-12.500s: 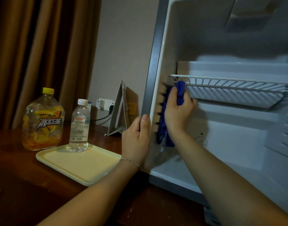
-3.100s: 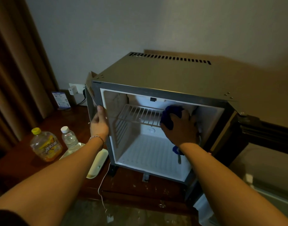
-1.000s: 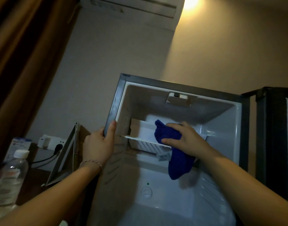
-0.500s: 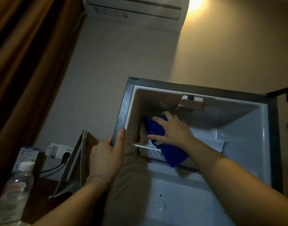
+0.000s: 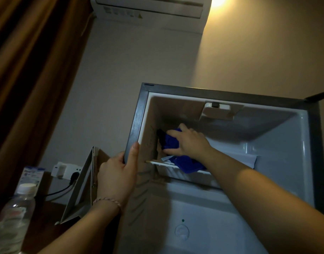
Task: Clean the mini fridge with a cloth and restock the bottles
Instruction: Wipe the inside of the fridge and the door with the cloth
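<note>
Landmark = the open grey-framed mini fridge [image 5: 137, 114] w/ white plastic interior.

Nearest, at the fridge's lower left: 1 clear plastic water bottle w/ white cap [image 5: 13, 217], upright on the dark wooden tabletop [image 5: 42, 220], well apart from the fridge. Only 1 bottle in view; none inside the fridge.

2 bare forearms reach up toward the fridge. Left hand [image 5: 117, 176], thin braided bracelet [image 5: 108, 201] on the wrist, grips the fridge's left front frame edge: thumb on the front face, fingers wrapped round the outer side. Just left of that hand, beside the fridge's outer wall, 1 folded grey tent card [image 5: 78, 191] stands on the tabletop.

Inside, lower back wall: 1 round white dial [image 5: 182, 232] w/ 1 small green dot above it. Higher up, 1 white wire shelf [image 5: 168, 165] spans the interior. Right hand [image 5: 188, 142] sits above the shelf in the upper left corner, fingers spread & curled over 1 dark blue cloth [image 5: 171, 143], pressing it toward the left inner wall; rest of the cloth hangs over the shelf's front edge. 1 white light housing [image 5: 218, 111] on the fridge ceiling.

Behind, left of the fridge: 1 white wall socket [image 5: 66, 170] w/ 1 black plug & cable, 1 small blue-white card [image 5: 32, 176]. Brown curtain [image 5: 29, 70] far left. Above the fridge on the wall: 1 white AC unit [image 5: 150, 8], 1 warm light glow beside it.
</note>
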Motion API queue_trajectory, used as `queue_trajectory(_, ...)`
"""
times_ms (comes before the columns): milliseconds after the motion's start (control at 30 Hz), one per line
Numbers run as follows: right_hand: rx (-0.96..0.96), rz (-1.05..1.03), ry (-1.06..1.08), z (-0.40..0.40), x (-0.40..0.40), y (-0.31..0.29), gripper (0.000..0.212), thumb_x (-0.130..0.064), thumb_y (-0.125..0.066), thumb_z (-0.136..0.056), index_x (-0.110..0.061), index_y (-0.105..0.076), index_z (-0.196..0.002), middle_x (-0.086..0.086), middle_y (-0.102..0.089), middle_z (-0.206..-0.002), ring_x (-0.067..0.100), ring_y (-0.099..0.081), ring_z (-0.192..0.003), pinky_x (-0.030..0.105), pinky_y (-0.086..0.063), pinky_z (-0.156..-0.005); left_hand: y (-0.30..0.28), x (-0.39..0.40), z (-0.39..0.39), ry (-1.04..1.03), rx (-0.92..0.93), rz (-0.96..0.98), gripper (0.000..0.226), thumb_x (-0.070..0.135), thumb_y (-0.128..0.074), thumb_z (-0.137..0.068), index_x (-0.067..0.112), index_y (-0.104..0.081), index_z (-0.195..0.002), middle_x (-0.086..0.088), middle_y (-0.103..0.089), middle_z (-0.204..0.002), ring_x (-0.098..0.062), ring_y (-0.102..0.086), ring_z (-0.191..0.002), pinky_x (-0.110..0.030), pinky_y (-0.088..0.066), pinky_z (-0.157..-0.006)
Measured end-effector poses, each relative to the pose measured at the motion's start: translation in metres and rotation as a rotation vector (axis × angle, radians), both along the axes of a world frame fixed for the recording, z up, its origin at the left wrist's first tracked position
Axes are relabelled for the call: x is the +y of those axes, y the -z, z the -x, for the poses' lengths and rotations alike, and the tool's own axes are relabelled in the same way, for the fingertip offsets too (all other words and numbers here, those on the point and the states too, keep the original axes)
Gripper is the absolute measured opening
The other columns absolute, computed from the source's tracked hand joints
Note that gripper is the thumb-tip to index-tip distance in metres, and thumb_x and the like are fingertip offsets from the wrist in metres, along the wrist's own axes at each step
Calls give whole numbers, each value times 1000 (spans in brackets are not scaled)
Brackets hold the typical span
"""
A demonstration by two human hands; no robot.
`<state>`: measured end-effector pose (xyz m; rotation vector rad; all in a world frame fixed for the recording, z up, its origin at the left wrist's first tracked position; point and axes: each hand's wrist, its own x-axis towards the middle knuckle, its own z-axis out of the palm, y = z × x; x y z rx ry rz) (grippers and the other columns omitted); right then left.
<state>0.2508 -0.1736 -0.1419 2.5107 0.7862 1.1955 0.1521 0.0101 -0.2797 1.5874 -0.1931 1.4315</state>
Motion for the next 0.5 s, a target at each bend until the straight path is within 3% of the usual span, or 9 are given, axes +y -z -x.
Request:
queue_trajectory(300,-18,-94,109,14,-77,10,79,-76,-52,-85,-42,-27,-151,6,-39,-132,31,-49,-117,42,-46,-89,-2,-1,3,-12,45,-6,63,63,-34,-92,12,-54,-59,2,-45,-44,-3,-42,-34,-22,-34,-45)
queue_trajectory(500,47,-235,161,19,-123,12,88,-87,-44,-73,-42,-34,-148,7,-44,-131,34,-51,-117,43,-47,-94,-2,-4,7,-22,36,13,63,62,-35,-92,13,-51,-57,2,-45,-45,-10,-41,-39,-23,-34,-48)
